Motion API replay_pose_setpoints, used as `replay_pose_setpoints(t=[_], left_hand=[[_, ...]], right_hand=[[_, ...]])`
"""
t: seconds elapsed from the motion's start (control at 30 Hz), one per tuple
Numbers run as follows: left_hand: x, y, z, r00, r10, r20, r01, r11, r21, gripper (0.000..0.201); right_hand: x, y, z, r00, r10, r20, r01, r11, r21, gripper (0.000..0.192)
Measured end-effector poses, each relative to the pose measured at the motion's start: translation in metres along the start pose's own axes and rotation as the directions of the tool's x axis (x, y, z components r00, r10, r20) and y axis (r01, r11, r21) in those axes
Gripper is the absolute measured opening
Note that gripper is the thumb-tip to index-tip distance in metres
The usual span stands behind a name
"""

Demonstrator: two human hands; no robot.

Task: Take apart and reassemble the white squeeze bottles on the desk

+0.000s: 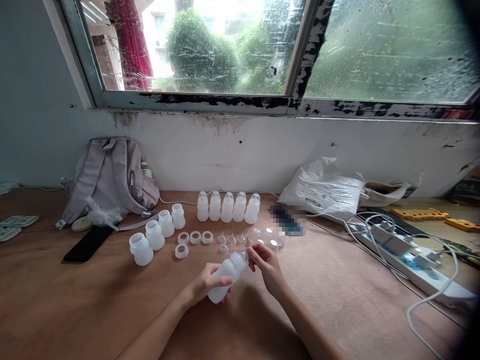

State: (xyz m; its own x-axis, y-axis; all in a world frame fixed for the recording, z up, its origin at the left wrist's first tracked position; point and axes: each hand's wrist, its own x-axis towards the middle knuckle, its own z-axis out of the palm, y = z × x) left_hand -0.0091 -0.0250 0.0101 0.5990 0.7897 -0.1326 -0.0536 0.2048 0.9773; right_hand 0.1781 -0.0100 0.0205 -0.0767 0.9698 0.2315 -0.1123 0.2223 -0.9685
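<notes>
My left hand [207, 286] grips a white plastic bottle [227, 274] around its body, tilted with its neck toward the upper right. At that neck my right hand [264, 261] pinches a small clear cap part. Just beyond lie loose white rings [195, 237], clear nipples [231, 240] and clear caps [272, 241]. Several open bottles [154, 235] stand in a diagonal row to the left. Several capped bottles [227, 206] stand in a row near the wall.
A grey backpack [111, 179] leans on the wall at left, a black phone [88, 243] in front of it. A white plastic bag [325, 191] lies at right. A power strip [409, 261] with plugs and white cables sits on the wooden table [337, 295].
</notes>
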Motion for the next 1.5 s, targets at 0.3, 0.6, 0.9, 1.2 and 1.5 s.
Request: replay_pose_setpoints(t=[0.3, 0.6, 0.9, 1.2, 1.5], left_hand=[[0.001, 0.001, 0.000, 1.000, -0.020, -0.009, 0.020, 1.000, -0.008, 0.033], [0.002, 0.000, 0.001, 0.998, -0.053, 0.030, 0.055, 0.996, -0.068, 0.048], [0.002, 0.006, -0.001, 0.942, 0.212, -0.258, -0.229, 0.973, -0.037, 0.041], [0.008, -0.010, -0.028, 0.815, 0.474, -0.333, -0.135, 0.714, 0.687, 0.045], [-0.003, 0.032, -0.014, 0.738, 0.619, -0.270, -0.071, 0.469, 0.880, 0.051]], right_hand=[[0.002, -0.001, -0.001, 1.000, 0.017, -0.008, -0.017, 0.999, 0.028, 0.018], [0.004, 0.000, -0.001, 0.993, 0.102, -0.061, -0.090, 0.981, 0.173, 0.021], [0.007, -0.001, -0.011, 0.974, 0.085, -0.209, -0.048, 0.984, 0.174, 0.022], [0.002, 0.005, 0.002, 0.995, 0.056, -0.083, -0.054, 0.998, 0.029, 0.026], [0.001, 0.017, 0.004, 0.999, 0.039, -0.015, -0.040, 0.998, -0.056, 0.027]])
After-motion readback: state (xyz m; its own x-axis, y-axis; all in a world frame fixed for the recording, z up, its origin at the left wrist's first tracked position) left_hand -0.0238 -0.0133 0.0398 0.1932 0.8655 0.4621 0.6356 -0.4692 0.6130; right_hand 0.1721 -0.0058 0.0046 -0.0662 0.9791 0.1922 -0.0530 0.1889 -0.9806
